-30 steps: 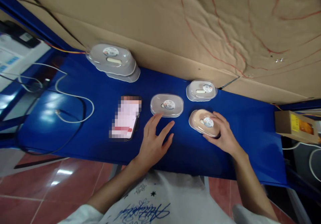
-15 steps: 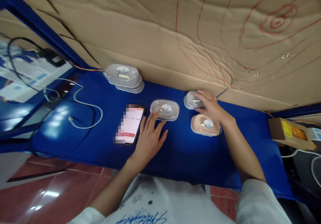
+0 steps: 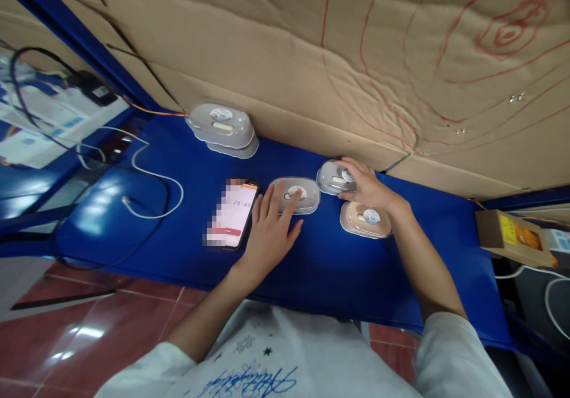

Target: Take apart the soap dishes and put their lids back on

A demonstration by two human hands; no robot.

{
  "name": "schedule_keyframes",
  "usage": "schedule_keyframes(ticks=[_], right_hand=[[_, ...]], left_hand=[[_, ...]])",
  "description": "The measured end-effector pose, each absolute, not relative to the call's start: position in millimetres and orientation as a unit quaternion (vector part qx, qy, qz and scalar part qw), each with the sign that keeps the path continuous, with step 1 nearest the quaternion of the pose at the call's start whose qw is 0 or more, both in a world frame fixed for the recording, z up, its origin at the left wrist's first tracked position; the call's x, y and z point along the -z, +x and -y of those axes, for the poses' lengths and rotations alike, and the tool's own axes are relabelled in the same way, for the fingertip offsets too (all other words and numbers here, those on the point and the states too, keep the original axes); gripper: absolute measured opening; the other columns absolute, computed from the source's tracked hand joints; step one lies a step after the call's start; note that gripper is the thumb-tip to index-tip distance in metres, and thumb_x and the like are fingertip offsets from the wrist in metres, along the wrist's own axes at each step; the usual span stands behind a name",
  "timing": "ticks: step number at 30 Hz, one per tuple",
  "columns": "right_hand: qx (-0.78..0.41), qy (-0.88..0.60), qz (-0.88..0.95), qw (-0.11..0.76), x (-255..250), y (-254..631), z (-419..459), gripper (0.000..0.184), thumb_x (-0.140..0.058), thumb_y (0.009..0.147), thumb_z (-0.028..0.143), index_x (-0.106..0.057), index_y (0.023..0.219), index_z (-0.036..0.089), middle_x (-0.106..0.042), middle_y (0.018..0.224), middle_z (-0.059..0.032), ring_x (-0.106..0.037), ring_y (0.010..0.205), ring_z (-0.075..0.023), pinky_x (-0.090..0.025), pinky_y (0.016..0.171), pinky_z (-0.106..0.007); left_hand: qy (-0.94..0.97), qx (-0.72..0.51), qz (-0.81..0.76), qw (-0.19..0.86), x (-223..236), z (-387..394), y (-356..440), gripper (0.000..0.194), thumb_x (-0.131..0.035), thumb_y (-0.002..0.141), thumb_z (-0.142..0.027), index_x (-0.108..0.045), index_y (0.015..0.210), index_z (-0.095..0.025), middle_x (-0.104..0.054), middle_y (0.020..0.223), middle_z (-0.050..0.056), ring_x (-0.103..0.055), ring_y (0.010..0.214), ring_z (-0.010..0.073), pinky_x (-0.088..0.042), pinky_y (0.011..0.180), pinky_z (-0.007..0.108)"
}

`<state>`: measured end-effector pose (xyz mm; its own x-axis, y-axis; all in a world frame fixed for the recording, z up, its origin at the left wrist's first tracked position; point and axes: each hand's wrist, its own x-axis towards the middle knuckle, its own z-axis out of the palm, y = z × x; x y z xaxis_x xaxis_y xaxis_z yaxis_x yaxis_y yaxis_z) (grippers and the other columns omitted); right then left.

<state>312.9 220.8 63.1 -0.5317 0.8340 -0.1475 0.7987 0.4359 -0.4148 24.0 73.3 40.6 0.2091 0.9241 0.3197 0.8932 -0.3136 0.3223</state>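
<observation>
My left hand (image 3: 271, 231) lies with its fingers spread, fingertips over a grey lidded plastic container (image 3: 307, 202) that has a round sticker. My right hand (image 3: 367, 187) is closed round the right end of a second grey container (image 3: 332, 179), thumb on the near side and fingers on the far side. The two grey containers sit end to end, nearly or just touching. Under my right wrist is a peach-coloured container (image 3: 360, 223) with a similar sticker. A phone (image 3: 234, 217) showing a timer lies left of my left hand.
Two stacked grey containers (image 3: 220, 126) stand at the back left of the blue table (image 3: 338, 279), against a cardboard wall (image 3: 267, 71). White and black cables (image 3: 178, 202) trail across the left side. A small cardboard box (image 3: 512, 237) stands at the far right.
My right hand has moved the far grey container left, up to the end of the middle one. My left hand's fingers reach further over the middle container.
</observation>
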Motion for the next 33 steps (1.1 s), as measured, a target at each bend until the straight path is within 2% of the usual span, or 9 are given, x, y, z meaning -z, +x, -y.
schedule_keyframes(ticks=[3, 6, 10, 12, 14, 17, 19, 25, 33], right_hand=[[-0.216, -0.483, 0.847, 0.049, -59.8, 313.2, -224.4, 0.089, -0.082, 0.084, 0.038, -0.040, 0.163, 0.036, -0.036, 0.176, -0.0111, -0.037, 0.161, -0.0417, -0.031, 0.128, -0.066], [-0.203, -0.482, 0.850, 0.054, -58.0, 312.1, -223.4, 0.089, -0.083, 0.085, 0.037, -0.040, 0.163, 0.035, -0.039, 0.174, -0.0129, -0.040, 0.159, -0.0426, -0.034, 0.126, -0.067], [-0.152, -0.479, 0.862, 0.071, -68.0, 298.7, -198.9, 0.081, -0.077, 0.095, 0.038, -0.039, 0.166, 0.030, -0.029, 0.178, -0.0186, -0.027, 0.165, -0.0457, -0.027, 0.128, -0.074], [-0.142, -0.446, 0.878, 0.095, -78.2, 286.1, -174.4, 0.069, -0.066, 0.104, 0.041, -0.039, 0.167, 0.031, -0.028, 0.180, -0.0163, -0.023, 0.168, -0.0431, -0.024, 0.131, -0.074], [-0.186, -0.375, 0.901, 0.113, -87.4, 272.6, -145.9, 0.064, -0.057, 0.109, 0.044, -0.036, 0.168, 0.035, -0.039, 0.176, -0.0122, -0.034, 0.165, -0.0367, -0.030, 0.132, -0.068], [-0.238, -0.304, 0.919, 0.078, -90.7, 256.8, -108.2, 0.090, -0.073, 0.099, 0.055, -0.026, 0.173, 0.035, -0.037, 0.177, -0.0121, -0.039, 0.163, -0.0373, -0.037, 0.131, -0.066], [-0.237, -0.308, 0.920, 0.057, -86.2, 252.0, -93.1, 0.099, -0.081, 0.094, 0.051, -0.025, 0.173, 0.034, -0.039, 0.176, -0.0137, -0.043, 0.160, -0.0387, -0.041, 0.129, -0.066], [-0.266, -0.317, 0.905, 0.099, -82.5, 258.0, -93.7, 0.073, -0.079, 0.096, 0.045, -0.047, 0.160, 0.028, -0.057, 0.162, -0.0148, -0.059, 0.147, -0.0351, -0.055, 0.119, -0.060], [-0.231, -0.384, 0.881, 0.153, -60.1, 242.7, -130.4, 0.055, -0.070, 0.102, 0.045, -0.055, 0.152, 0.026, -0.059, 0.159, -0.0163, -0.056, 0.150, -0.0354, -0.047, 0.125, -0.063]], left_hand=[[0.788, -0.195, -0.582, 0.047, -40.9, -78.1, 23.6, 0.053, -0.060, 0.105, -0.029, -0.056, 0.157, -0.018, -0.048, 0.167, 0.021, -0.038, 0.159, 0.0460, -0.040, 0.123, 0.065], [0.802, -0.192, -0.562, 0.062, -44.7, -72.8, 20.1, 0.042, -0.067, 0.102, -0.031, -0.067, 0.143, -0.022, -0.060, 0.153, 0.020, -0.053, 0.145, 0.0444, -0.049, 0.113, 0.060], [0.836, -0.176, -0.507, 0.117, -52.0, -55.9, 11.4, 0.043, -0.083, 0.092, -0.032, -0.070, 0.133, -0.027, -0.064, 0.138, 0.017, -0.063, 0.124, 0.0397, -0.055, 0.099, 0.055], [0.842, -0.183, -0.485, 0.150, -53.0, -48.7, 5.9, 0.053, -0.087, 0.088, -0.030, -0.067, 0.137, -0.029, -0.060, 0.145, 0.016, -0.061, 0.129, 0.0396, -0.053, 0.103, 0.056], [0.832, -0.208, -0.483, 0.180, -50.7, -44.4, 0.0, 0.066, -0.090, 0.084, -0.027, -0.062, 0.143, -0.029, -0.051, 0.159, 0.018, -0.054, 0.141, 0.0428, -0.049, 0.112, 0.062], [0.798, -0.251, -0.487, 0.251, -40.6, -42.7, -8.0, 0.085, -0.090, 0.084, -0.024, -0.047, 0.156, -0.030, -0.041, 0.169, 0.019, -0.044, 0.155, 0.0424, -0.045, 0.121, 0.063], [0.779, -0.272, -0.477, 0.303, -30.8, -42.2, -11.5, 0.094, -0.088, 0.085, -0.025, -0.036, 0.163, -0.031, -0.043, 0.167, 0.019, -0.045, 0.156, 0.0389, -0.047, 0.122, 0.061], [0.760, -0.316, -0.468, 0.320, -10.0, -31.9, -16.2, 0.104, -0.093, 0.081, -0.024, -0.030, 0.163, -0.032, -0.054, 0.159, 0.018, -0.052, 0.152, 0.0384, -0.049, 0.121, 0.062], [0.759, -0.265, -0.475, 0.358, -14.7, -6.0, -31.6, 0.115, -0.093, 0.080, -0.020, -0.022, 0.170, -0.033, -0.051, 0.164, 0.018, -0.052, 0.152, 0.0382, -0.049, 0.122, 0.061]])
